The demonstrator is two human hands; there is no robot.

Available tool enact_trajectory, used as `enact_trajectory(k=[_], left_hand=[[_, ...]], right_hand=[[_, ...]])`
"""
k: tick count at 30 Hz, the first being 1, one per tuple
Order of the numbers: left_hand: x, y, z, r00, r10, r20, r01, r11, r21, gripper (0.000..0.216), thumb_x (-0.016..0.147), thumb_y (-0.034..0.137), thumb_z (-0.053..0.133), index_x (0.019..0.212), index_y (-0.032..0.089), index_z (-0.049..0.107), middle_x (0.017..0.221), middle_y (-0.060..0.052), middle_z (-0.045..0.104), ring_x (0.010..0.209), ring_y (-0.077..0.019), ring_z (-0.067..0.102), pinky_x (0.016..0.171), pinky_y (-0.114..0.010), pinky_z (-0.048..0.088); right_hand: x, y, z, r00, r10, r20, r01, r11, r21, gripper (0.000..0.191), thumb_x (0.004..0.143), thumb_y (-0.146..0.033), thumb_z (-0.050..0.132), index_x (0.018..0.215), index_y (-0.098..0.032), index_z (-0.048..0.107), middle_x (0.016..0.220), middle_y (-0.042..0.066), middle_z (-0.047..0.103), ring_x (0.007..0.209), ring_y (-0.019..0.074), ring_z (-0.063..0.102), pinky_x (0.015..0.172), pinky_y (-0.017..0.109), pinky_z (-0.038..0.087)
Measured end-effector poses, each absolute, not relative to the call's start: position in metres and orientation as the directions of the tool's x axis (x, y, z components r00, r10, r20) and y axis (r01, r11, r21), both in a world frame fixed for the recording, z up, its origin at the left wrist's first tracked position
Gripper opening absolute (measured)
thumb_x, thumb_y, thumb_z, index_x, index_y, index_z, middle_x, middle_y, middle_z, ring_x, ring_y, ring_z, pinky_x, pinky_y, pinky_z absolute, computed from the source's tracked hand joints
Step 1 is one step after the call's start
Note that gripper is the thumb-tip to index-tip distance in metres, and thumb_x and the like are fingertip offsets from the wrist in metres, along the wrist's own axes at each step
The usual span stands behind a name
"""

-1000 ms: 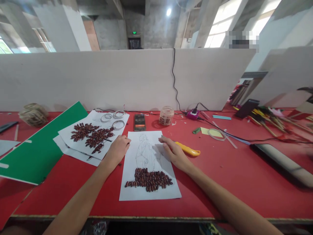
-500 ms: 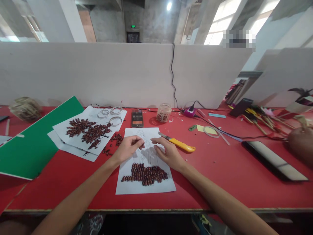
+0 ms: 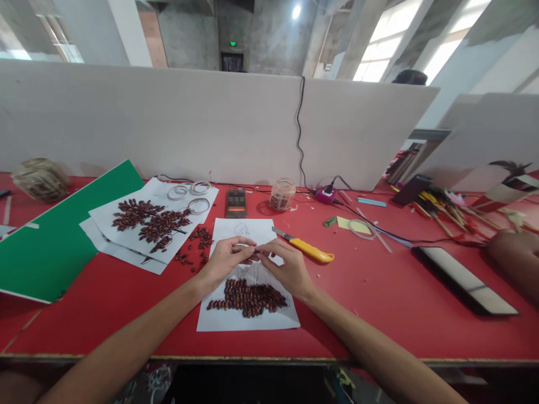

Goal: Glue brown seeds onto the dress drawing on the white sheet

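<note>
My left hand (image 3: 231,258) and my right hand (image 3: 288,264) meet fingertip to fingertip above a white sheet of paper (image 3: 248,322). Both are closed in a pinch; whatever small thing lies between the fingers is too small to name. On the sheet's lower half sit rows of glossy dark brown seeds (image 3: 250,297), packed side by side. A pencil-like line drawing (image 3: 241,230) shows above my fingers, partly hidden by them. Loose seeds (image 3: 202,238) lie on the red table just left of the sheet. A yellow utility knife (image 3: 311,249), blade out, rests close to my right hand.
Further left lie papers with a seed-covered tree picture (image 3: 164,227), tape rings (image 3: 198,206) and a green board (image 3: 54,247). Behind are a phone (image 3: 236,203), a glass jar (image 3: 282,194) and a purple socket (image 3: 325,194). A long dark-edged case (image 3: 465,280) and another person's arm (image 3: 516,261) are at right.
My hands have come together from a small gap, and their fingertips now meet over the paper. The view has shifted slightly.
</note>
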State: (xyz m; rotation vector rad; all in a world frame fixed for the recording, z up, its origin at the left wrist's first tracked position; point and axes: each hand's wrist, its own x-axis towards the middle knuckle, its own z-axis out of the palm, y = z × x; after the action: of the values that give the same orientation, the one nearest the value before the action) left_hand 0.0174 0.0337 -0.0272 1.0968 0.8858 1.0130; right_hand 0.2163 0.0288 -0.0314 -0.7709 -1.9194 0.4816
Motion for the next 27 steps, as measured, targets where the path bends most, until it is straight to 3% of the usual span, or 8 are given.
enact_trajectory(k=[6,10,16,20,27], left_hand=[[0.016,0.034,-0.024,0.363,0.930,-0.056,-0.148,0.117,0.982,0.045,0.076,0.046,0.087,0.104,0.014,0.074,0.089,-0.010,0.080,0.086,-0.0215,0.076,0.082,-0.031,0.056],[0.011,0.042,-0.024,0.309,0.947,-0.087,-0.172,0.145,0.974,0.048,0.073,0.044,0.089,0.108,0.013,0.076,0.092,-0.011,0.081,0.086,-0.0223,0.076,0.081,-0.031,0.058],[-0.008,0.054,-0.030,0.083,0.990,-0.114,-0.299,0.134,0.945,0.044,0.074,0.042,0.089,0.106,0.014,0.080,0.101,-0.012,0.081,0.095,-0.0233,0.076,0.092,-0.034,0.060],[-0.020,0.061,-0.039,-0.051,0.985,-0.164,-0.396,0.131,0.909,0.046,0.071,0.044,0.091,0.104,0.014,0.081,0.096,-0.011,0.081,0.089,-0.0223,0.077,0.087,-0.034,0.063],[-0.015,0.058,-0.032,-0.026,0.989,-0.149,-0.353,0.130,0.926,0.045,0.076,0.051,0.086,0.101,0.013,0.082,0.101,-0.014,0.081,0.089,-0.0249,0.076,0.090,-0.039,0.062]], right_hand=[[0.221,0.036,-0.027,-0.356,0.740,0.570,0.251,0.664,-0.705,0.014,0.101,-0.027,0.063,0.103,-0.023,0.077,0.092,0.006,0.071,0.083,0.0187,0.068,0.075,0.033,0.055],[0.213,0.053,-0.018,-0.411,0.739,0.534,0.242,0.653,-0.717,0.016,0.101,-0.030,0.063,0.104,-0.023,0.077,0.091,0.006,0.072,0.082,0.0187,0.067,0.073,0.032,0.055],[0.184,0.103,0.003,-0.570,0.616,0.543,0.179,0.739,-0.649,0.015,0.102,-0.024,0.062,0.111,-0.022,0.074,0.097,0.006,0.073,0.085,0.0168,0.069,0.075,0.030,0.057],[0.166,0.125,0.010,-0.698,0.485,0.527,0.170,0.827,-0.536,0.017,0.103,-0.022,0.061,0.115,-0.021,0.073,0.099,0.007,0.074,0.089,0.0180,0.070,0.080,0.031,0.059],[0.164,0.106,0.019,-0.658,0.587,0.473,0.376,0.799,-0.469,0.021,0.106,-0.022,0.054,0.117,-0.019,0.072,0.104,0.011,0.075,0.094,0.0218,0.071,0.082,0.035,0.061]])
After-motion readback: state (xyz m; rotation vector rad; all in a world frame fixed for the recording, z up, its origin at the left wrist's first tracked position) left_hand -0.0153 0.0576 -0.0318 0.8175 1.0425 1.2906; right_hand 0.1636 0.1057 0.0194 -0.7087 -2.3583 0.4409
